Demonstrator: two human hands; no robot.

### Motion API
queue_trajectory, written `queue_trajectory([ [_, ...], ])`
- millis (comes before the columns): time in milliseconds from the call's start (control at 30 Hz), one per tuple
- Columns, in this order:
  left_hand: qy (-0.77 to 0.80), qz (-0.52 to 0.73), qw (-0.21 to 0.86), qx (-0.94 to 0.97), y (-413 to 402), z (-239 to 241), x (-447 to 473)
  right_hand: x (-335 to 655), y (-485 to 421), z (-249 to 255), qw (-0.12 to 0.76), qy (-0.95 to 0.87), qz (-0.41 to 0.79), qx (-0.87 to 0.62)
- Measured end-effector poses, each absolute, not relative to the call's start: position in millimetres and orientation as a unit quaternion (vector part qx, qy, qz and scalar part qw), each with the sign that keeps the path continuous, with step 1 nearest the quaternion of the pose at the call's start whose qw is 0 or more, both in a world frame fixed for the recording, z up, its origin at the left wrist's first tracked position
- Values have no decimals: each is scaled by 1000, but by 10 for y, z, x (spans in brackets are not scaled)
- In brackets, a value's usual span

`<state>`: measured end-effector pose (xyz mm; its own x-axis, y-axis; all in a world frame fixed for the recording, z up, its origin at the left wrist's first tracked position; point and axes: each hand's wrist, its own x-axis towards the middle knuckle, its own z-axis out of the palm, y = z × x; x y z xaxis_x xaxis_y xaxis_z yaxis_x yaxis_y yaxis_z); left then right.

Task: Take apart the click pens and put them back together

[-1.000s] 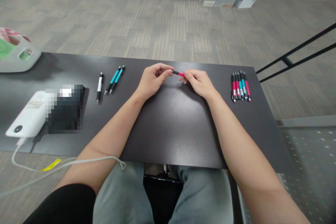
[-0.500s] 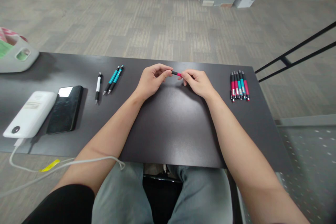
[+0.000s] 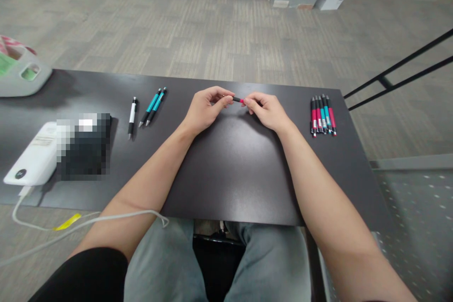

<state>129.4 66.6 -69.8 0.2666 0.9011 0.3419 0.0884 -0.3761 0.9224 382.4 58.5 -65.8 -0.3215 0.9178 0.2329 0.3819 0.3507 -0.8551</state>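
Observation:
Between my two hands, a pink mechanical pencil (image 3: 238, 99) with a black grip is held just above the far part of the dark table (image 3: 233, 170). My left hand (image 3: 211, 106) pinches its black end between thumb and fingers, which hide the tip. My right hand (image 3: 264, 109) is closed on the pink barrel and covers the other end. To the left lie two blue pencils (image 3: 153, 107) side by side and a white pencil (image 3: 132, 117) with black ends. On the right, several pink and blue pencils (image 3: 322, 115) lie in a row.
A white power bank (image 3: 31, 158) with a white cable (image 3: 120, 217) lies at the left, the cable crossing my left forearm. Beside it is a blurred black phone-like slab (image 3: 85, 151). A white basket (image 3: 31, 75) stands at the far left corner. Black bars (image 3: 399, 71) rise past the right edge.
Both hands stay almost in place around the pencil. A little less of its pink barrel shows beside my right fingers. The pencils on the table have not moved.

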Motion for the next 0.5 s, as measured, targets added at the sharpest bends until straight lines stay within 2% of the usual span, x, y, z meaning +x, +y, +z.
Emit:
queue_trajectory([
  [233,375,471,387,698,616,-594,1297,3818,590,-669,365,-711,411,-439],
  [333,382,461,379,706,661,-607,1256,3797,590,-666,386,-699,412,-440],
  [500,450,425,250,745,767,-733,1139,3778,614,-689,445,-662,381,-468],
])
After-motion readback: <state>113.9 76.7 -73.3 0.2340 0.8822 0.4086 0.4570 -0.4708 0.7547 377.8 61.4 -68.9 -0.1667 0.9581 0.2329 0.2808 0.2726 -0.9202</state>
